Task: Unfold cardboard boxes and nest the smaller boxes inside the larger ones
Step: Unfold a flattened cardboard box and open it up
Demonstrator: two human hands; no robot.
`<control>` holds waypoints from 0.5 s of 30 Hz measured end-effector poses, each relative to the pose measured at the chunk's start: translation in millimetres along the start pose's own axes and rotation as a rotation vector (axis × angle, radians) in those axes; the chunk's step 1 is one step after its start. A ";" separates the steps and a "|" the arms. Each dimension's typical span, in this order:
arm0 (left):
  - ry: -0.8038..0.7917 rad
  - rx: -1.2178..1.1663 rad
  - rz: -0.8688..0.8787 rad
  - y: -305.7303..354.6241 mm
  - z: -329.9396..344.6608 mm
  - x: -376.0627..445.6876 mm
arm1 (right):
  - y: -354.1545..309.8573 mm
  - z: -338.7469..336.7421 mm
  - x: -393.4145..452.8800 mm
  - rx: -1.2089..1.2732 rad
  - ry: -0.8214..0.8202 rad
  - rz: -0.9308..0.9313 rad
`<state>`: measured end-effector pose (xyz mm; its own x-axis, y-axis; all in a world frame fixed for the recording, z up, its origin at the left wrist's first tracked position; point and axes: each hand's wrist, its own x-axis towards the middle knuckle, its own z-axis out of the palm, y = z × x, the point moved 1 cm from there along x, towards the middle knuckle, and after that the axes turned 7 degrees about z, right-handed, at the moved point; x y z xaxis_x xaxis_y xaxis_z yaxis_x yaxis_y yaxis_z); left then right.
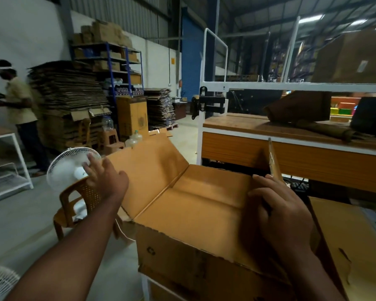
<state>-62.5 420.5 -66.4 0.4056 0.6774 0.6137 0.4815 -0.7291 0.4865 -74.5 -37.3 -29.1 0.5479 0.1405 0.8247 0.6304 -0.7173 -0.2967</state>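
Fingers of right hand (284,205) curled over near-right wall of the large open brown corrugated cardboard box (195,205), thumb side inside, clamped on the edge. Left hand (105,178) fingers spread apart, holding nothing, w/ palm just beside the raised left flap; contact there cannot be told.

Box sits centre-near on a white-framed stand (145,285), in front of a wood-topped white workbench (291,135).

Handling (judgement): light, stiff across panels, floppy at scored creases; flaps bend easily. Best hold at wall edges or corners, both hands.

Look: tan inside, bottom flaps meeting at a seam, near edge ragged, outer face scuffed w/ dark marks.
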 end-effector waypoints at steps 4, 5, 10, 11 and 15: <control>-0.537 0.085 -0.194 -18.6 33.2 -22.7 | 1.2 -0.9 -1.2 0.019 0.021 0.000; -0.667 0.059 -0.215 -20.8 45.6 -33.5 | 2.4 -0.7 -1.6 0.012 0.019 -0.001; -0.904 -0.209 -0.271 -10.4 67.7 -66.3 | 7.0 -2.7 -2.8 -0.014 0.026 0.008; -0.938 -0.240 -0.221 -9.1 69.9 -63.6 | 8.0 -2.7 -3.1 -0.015 0.027 0.009; -0.883 -0.258 0.086 12.7 68.1 -55.6 | 8.7 -1.3 -2.1 0.000 0.036 0.005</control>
<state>-26.0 380.2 -136.7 0.9283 0.3716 0.0086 0.2772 -0.7077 0.6499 -70.8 -44.7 -32.7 0.5314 0.1122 0.8397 0.6272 -0.7183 -0.3010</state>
